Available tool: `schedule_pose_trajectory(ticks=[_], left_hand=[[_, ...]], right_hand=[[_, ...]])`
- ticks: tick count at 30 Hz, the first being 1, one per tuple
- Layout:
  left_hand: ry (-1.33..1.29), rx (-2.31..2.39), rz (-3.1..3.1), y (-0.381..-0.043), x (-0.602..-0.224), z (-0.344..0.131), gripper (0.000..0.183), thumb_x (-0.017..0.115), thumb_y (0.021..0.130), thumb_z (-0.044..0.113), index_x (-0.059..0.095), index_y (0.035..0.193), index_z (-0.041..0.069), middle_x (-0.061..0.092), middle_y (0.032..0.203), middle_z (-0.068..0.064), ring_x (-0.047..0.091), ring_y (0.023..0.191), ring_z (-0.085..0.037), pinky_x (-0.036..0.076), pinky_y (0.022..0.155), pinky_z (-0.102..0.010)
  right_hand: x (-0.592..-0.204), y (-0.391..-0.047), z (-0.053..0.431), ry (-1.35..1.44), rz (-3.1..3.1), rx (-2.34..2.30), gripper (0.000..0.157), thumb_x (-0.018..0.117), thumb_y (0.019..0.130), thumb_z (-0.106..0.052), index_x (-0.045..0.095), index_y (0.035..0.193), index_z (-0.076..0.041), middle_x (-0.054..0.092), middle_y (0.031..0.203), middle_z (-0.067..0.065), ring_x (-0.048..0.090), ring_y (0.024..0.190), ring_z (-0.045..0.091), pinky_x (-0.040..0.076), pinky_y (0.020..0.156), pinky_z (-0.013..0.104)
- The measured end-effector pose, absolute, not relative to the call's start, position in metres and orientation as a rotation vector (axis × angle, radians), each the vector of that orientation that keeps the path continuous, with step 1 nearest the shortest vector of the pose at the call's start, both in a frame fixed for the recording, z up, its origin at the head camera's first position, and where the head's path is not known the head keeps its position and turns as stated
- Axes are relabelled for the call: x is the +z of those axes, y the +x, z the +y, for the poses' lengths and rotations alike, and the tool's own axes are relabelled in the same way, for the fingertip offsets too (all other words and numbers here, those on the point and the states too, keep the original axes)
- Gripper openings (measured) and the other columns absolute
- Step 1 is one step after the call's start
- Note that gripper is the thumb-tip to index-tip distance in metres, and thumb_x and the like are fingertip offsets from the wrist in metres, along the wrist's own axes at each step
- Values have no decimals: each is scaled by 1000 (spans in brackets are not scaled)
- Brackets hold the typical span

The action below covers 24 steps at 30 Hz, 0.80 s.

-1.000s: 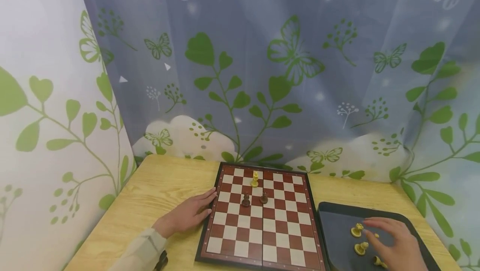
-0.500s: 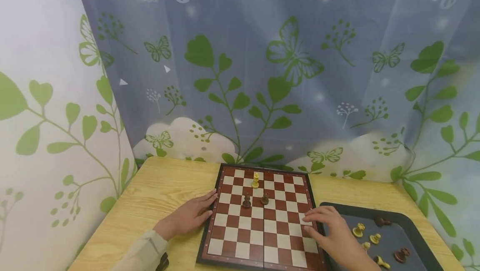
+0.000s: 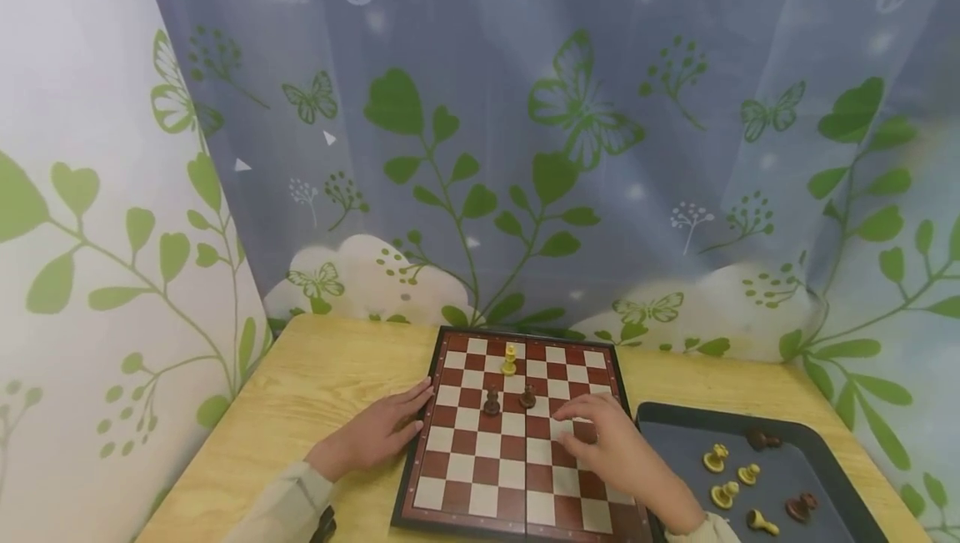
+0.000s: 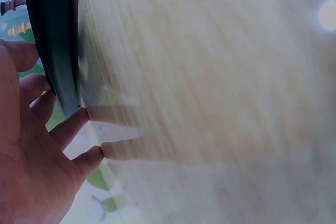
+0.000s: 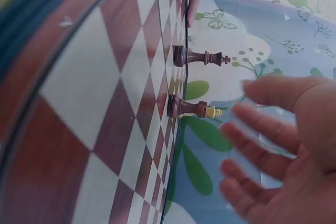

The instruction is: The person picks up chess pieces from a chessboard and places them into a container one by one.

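Observation:
A red-and-white chessboard point(image 3: 487, 473) lies on the wooden table. Standing on it are a yellow king point(image 3: 509, 361), a dark brown king point(image 3: 491, 401) and a dark rook point(image 3: 528, 398). In the right wrist view the dark rook point(image 5: 188, 108) partly covers the yellow king point(image 5: 212, 112). My right hand point(image 3: 611, 447) hovers over the board's right half, fingers spread and slightly bent, holding nothing; it is nearest the rook, apart from it. My left hand point(image 3: 375, 433) rests at the board's left edge, its fingertips touching the frame and the tabletop point(image 4: 199, 77).
Right of the board, a dark tray point(image 3: 678, 439) holds several loose chess pieces, among them a yellow pawn point(image 3: 748, 474), a toppled yellow piece point(image 3: 762, 521) and a dark piece lying over point(image 3: 802, 508). A patterned curtain point(image 3: 480, 151) hangs behind the table.
My right hand has moved left from over the tray to above the board's right half. My left hand and the three pieces on the board stay in place.

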<state>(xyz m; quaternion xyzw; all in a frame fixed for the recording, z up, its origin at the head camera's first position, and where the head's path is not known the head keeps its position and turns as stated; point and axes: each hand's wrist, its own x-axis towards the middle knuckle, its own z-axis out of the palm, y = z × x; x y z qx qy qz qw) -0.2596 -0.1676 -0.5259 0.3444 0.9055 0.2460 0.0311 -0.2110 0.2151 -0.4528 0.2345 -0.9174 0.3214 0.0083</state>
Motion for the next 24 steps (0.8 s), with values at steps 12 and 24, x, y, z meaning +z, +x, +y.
schedule_pose_trajectory(ticks=[12, 24], left_hand=[[1066, 752, 2805, -262, -528, -169, 57, 41, 111, 30, 35, 155, -5, 26, 166, -18, 36, 147, -42, 33, 118, -59], [1045, 758, 2791, -261, -527, -168, 57, 42, 110, 29, 34, 156, -3, 25, 167, -16, 34, 148, -40, 32, 119, -57]], right_hand=[[-457, -240, 202, 550, -2961, 1089, 32, 75, 93, -13, 71, 124, -6, 68, 128, 11, 58, 125, 39, 47, 103, 60], [-471, -262, 185, 575, -2912, 1142, 38, 72, 95, -13, 67, 131, -4, 66, 133, 13, 56, 130, 38, 50, 102, 57]])
